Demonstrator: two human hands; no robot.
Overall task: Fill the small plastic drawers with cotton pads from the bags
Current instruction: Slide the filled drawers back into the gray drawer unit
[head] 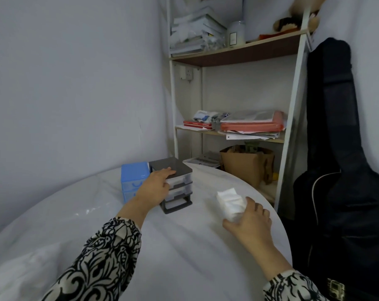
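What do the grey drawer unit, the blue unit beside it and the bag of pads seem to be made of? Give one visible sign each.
Grey drawer unit: hard plastic, it seems; smooth dark top with a sheen, see-through drawer fronts.
Blue unit: moulded plastic, probably; even colour, slight gloss.
Bag of pads: thin clear film, likely plastic, crinkled under the right hand; the white pads inside look soft and matte, as cotton would.

Glossy dark plastic drawer unit; smooth white table

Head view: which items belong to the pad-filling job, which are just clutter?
Job: grey drawers, blue drawers, pad bag, left hand, right hand.
Clutter: guitar case, shelf papers, cardboard box.
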